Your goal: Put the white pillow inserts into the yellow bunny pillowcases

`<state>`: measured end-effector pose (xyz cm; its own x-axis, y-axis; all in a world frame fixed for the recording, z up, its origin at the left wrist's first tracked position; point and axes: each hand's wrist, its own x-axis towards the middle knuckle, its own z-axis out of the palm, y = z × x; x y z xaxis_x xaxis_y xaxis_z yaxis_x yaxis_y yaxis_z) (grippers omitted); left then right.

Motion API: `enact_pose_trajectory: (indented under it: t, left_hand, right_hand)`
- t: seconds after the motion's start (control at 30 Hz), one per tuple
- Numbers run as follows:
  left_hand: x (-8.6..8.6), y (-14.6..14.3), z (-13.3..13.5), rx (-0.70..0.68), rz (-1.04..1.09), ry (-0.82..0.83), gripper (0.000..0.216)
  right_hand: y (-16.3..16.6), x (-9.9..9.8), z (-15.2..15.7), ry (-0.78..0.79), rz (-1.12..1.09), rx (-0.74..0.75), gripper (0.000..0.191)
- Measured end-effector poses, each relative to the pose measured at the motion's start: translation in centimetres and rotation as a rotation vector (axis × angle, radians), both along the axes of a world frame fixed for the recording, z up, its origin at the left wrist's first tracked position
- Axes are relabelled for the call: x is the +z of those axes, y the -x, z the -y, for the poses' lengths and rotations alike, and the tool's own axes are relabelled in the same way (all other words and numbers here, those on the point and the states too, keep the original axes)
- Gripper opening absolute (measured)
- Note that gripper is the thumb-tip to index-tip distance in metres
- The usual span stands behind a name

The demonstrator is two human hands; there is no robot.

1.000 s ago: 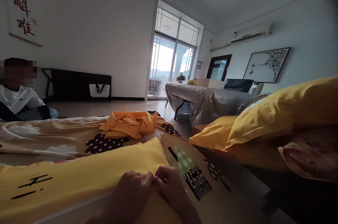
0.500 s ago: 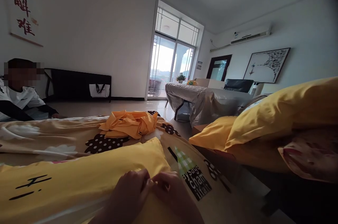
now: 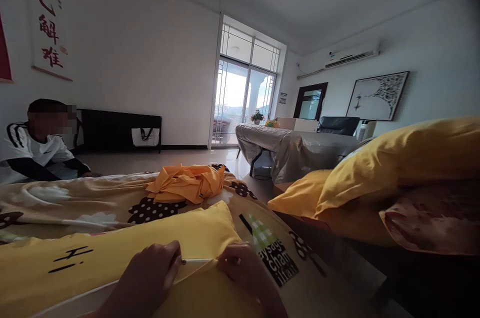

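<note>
A yellow pillow in its pillowcase [image 3: 123,238], printed with "Hi", lies across the foreground. Along its near side runs a pale zipper [image 3: 197,261], seen between my hands and again left of my left wrist. My left hand [image 3: 150,270] is closed in a pinch on the zipper, with a small dark piece, likely the slider, at the fingertips. Near the pillowcase's right corner, my right hand [image 3: 243,268] pinches the cloth edge at the zipper line. Between the two hands the fabric edge is drawn taut.
Beneath the pillow is a patterned bedspread [image 3: 101,198]. Crumpled orange cloth [image 3: 187,183] lies behind it. More yellow pillows [image 3: 375,168] are piled at right. A person [image 3: 41,148] crouches at the far left edge. A covered table [image 3: 296,145] stands farther back.
My left hand has moved left along the zipper, away from my right hand, which stays at the corner. Earlier the fingertips met. The view has tilted up slightly.
</note>
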<state>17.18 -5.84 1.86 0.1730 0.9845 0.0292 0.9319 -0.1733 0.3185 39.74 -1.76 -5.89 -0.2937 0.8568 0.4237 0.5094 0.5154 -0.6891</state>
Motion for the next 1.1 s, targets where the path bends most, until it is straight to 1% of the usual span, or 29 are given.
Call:
enact_pose_trajectory:
  t: [0.07, 0.1, 0.17, 0.2, 0.27, 0.37, 0.4, 0.47, 0.53, 0.6, 0.67, 0.77, 0.87, 0.97, 1.03, 1.1]
  left_hand:
    - [0.0, 0.9, 0.6, 0.005, -0.004, -0.017, 0.024]
    - [-0.1, 1.2, 0.8, 0.002, 0.004, -0.025, 0.024]
    - [-0.5, 1.5, 0.9, -0.006, 0.023, -0.044, 0.024]
    - [-0.6, 1.5, 1.0, -0.006, 0.030, -0.058, 0.024]
    - [-0.8, 1.4, 0.9, -0.004, 0.022, -0.087, 0.025]
    - [-0.9, 1.4, 1.0, 0.010, -0.051, -0.106, 0.029]
    - [-0.9, 1.5, 1.1, 0.017, -0.086, -0.106, 0.030]
    - [-0.9, 2.2, 1.5, 0.029, -0.136, -0.111, 0.031]
    - [-0.8, 3.5, 2.1, 0.035, -0.144, -0.137, 0.031]
    - [-0.6, 5.2, 2.9, 0.043, -0.135, -0.156, 0.031]
    - [-0.3, 7.2, 3.8, 0.062, -0.134, -0.157, 0.031]
    - [0.0, 9.3, 4.9, 0.087, -0.146, -0.139, 0.030]
    - [0.2, 9.8, 5.3, 0.080, -0.187, -0.150, 0.030]
    - [0.3, 9.6, 5.2, 0.057, -0.298, -0.165, 0.029]
    - [0.3, 9.8, 5.2, 0.026, -0.363, -0.173, 0.033]
    - [0.4, 10.3, 5.3, 0.015, -0.395, -0.182, 0.036]
  right_hand:
    - [0.5, 0.6, 0.4, -0.012, 0.041, 0.011, 0.014]
    - [1.1, 1.0, 0.7, -0.050, 0.056, 0.011, 0.018]
    - [2.7, 1.8, 1.5, -0.171, 0.089, -0.004, 0.031]
    - [3.8, 2.1, 1.9, -0.233, 0.124, -0.010, 0.033]
    - [6.2, 2.4, 2.4, -0.324, 0.251, -0.021, 0.024]
    - [9.0, 1.9, 2.2, -0.391, 0.447, -0.061, 0.008]
    - [9.5, 1.5, 2.0, -0.410, 0.493, -0.073, 0.007]
    - [9.7, 1.0, 1.7, -0.444, 0.544, -0.095, 0.011]
    - [9.3, 0.7, 1.6, -0.458, 0.544, -0.106, 0.017]
    - [8.9, 0.7, 1.7, -0.447, 0.500, -0.114, 0.018]
    - [8.8, 1.1, 1.9, -0.422, 0.480, -0.113, 0.017]
    - [9.8, 2.1, 2.5, -0.373, 0.548, -0.115, 0.017]
    - [12.0, 3.4, 3.7, -0.350, 0.565, -0.066, 0.015]
    - [14.8, 4.4, 4.6, -0.370, 0.536, 0.047, 0.023]
    - [16.3, 4.5, 4.6, -0.372, 0.563, 0.093, 0.022]
    - [17.2, 4.2, 4.2, -0.366, 0.602, 0.110, 0.015]
